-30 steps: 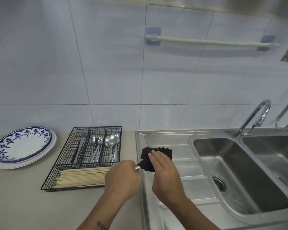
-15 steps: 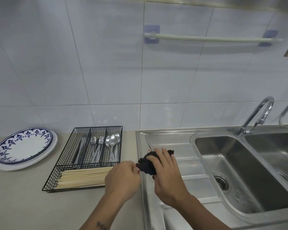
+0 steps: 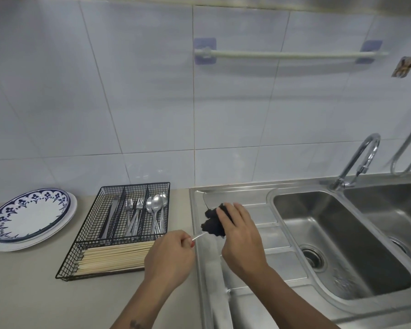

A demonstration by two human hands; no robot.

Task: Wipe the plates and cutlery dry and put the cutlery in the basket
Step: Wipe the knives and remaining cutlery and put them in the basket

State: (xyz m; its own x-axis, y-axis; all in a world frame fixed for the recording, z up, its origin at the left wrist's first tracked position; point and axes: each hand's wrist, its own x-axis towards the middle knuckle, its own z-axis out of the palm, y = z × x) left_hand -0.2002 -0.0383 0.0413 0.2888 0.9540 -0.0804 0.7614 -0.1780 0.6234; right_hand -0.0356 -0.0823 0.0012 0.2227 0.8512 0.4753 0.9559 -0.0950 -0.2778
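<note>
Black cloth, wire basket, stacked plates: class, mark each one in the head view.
black cloth (image 3: 212,225), head view, bunched folds left of the gripping fingers
wire basket (image 3: 67,264), head view, left wall
stacked plates (image 3: 31,216), head view, white centre of the top plate

Basket (image 3: 119,224) between plates (image 3: 29,219) and sink (image 3: 342,245)

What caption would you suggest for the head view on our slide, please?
Left hand holds a metal utensil while right hand wipes it with a black cloth beside the cutlery basket.

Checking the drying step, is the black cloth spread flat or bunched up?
Bunched up: the black cloth is crumpled around a thin metal utensil, gripped by the right hand.
</note>
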